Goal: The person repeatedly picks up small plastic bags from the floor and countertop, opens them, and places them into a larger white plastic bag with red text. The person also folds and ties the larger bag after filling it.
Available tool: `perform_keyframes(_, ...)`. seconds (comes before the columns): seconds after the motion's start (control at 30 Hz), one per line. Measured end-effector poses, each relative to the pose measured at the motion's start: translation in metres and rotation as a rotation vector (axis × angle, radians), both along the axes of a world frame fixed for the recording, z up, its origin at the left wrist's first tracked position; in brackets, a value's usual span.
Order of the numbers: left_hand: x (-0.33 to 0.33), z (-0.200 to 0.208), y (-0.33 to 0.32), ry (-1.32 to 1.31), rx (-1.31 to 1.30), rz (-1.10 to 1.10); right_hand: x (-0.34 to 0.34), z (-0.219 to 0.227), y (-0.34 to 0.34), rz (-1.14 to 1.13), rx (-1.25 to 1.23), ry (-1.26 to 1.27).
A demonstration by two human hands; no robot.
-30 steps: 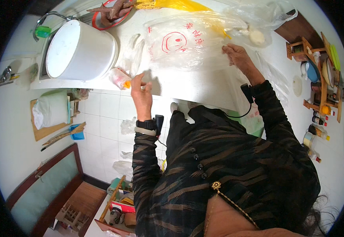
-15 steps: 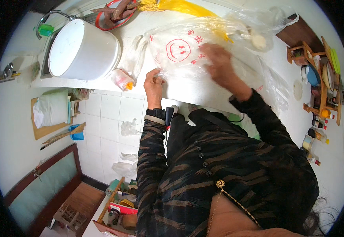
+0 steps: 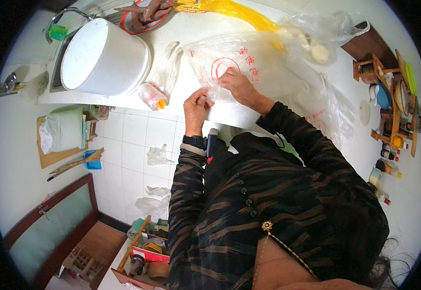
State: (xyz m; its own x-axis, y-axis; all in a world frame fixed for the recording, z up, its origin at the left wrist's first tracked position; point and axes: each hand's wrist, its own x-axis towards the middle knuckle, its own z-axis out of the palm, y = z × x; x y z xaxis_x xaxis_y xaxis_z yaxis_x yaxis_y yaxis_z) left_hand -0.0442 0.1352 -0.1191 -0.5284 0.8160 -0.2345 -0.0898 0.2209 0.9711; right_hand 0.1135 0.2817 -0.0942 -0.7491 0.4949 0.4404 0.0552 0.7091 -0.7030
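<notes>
A clear plastic bag (image 3: pixel 263 63) with red print and a round smiling face lies spread over the white counter. Its near left edge is pinched by my left hand (image 3: pixel 197 106), the fingers curled together. Close beside it, my right hand (image 3: pixel 239 88) also grips the bag, fingers closed on the thin film just below the printed face. To the left of my hands lies a small rolled-up plastic packet (image 3: pixel 152 96) with an orange end. Another crumpled clear bag (image 3: pixel 169 67) rests behind that packet.
A large white bucket (image 3: pixel 104 58) stands at the left by the sink and faucet (image 3: pixel 68 13). Farther back are a red-rimmed bowl (image 3: pixel 123 24) of sweet potatoes and a yellow bag (image 3: pixel 242 13). At the right, a bag holds pale round pieces (image 3: pixel 319 54), near a wooden rack (image 3: pixel 386 108).
My right hand has moved left and down beside my left hand and now grips the bag. The bag's printed face has crumpled and shifted slightly.
</notes>
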Motion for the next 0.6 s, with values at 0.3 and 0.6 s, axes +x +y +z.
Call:
perform_keyframes(0.3,0.006,-0.01,0.01,0.865,-0.011,-0.293,0.004,-0.031,-0.017,-0.077,-0.089,-0.154)
perform_keyframes(0.6,0.023,-0.005,0.007,0.816,0.011,-0.077,0.002,-0.052,-0.023,-0.091,0.183,-0.106)
